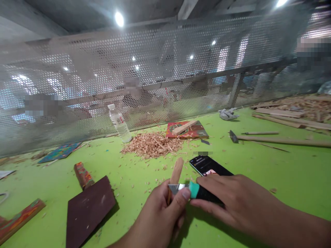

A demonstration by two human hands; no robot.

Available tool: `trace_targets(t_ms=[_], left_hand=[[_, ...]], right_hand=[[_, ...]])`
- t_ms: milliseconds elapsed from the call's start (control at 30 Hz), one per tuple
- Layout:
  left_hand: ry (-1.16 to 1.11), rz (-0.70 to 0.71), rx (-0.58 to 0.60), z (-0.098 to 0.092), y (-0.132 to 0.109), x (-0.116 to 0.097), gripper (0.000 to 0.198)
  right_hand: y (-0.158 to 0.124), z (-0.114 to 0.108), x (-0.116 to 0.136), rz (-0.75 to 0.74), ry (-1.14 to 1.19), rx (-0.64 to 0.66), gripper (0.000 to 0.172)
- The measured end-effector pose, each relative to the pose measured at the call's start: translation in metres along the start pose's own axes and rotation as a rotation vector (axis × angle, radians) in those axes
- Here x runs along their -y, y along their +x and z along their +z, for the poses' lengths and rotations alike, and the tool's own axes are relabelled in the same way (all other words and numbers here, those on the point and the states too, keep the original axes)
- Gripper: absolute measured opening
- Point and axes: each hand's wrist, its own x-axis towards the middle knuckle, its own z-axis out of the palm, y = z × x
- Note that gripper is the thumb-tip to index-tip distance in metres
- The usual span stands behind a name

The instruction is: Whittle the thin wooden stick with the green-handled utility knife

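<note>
In my left hand I grip a small strip of wood, its rounded end pointing away from me. My right hand is wrapped round a utility knife with a black and green handle. Its blade lies across the wood strip, near my left fingers, and my left thumb rests against the blade's base. A lit smartphone lies on the green table just beyond my right hand, which hides part of it.
Beyond sit a pile of wood shavings, a tilted water bottle and a painted board. A hammer lies right. At left are a dark sheet and a painted block. A perforated metal screen stands behind.
</note>
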Motion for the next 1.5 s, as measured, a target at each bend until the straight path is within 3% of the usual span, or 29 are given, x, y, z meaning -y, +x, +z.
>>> trace_targets(t_ms=[167,467,733,900,967,1367,1500], left_hand=[[-0.023,0.022,-0.027,0.003,0.003,0.003,0.062],[-0.174,0.004,-0.053,0.01,0.004,0.0,0.067],[-0.191,0.031,-0.115,0.015,0.005,-0.001,0.068],[-0.204,-0.017,-0.15,0.012,0.002,0.004,0.06],[-0.208,-0.025,-0.14,0.009,0.001,0.006,0.06],[-0.166,-0.008,0.045,0.001,0.003,0.007,0.059],[-0.125,-0.013,0.087,-0.001,0.004,0.007,0.063]], right_hand=[[0.0,0.002,0.003,0.012,-0.01,-0.041,0.05],[0.001,0.007,0.01,0.043,-0.165,-0.139,0.056],[0.009,0.009,0.017,-0.01,-0.22,-0.118,0.053],[0.013,0.002,-0.008,0.247,-0.213,-0.131,0.058],[0.014,-0.002,-0.016,0.251,-0.176,-0.146,0.055],[0.015,-0.012,-0.011,0.078,0.207,0.18,0.034],[0.015,-0.015,-0.01,0.061,0.247,0.233,0.033]])
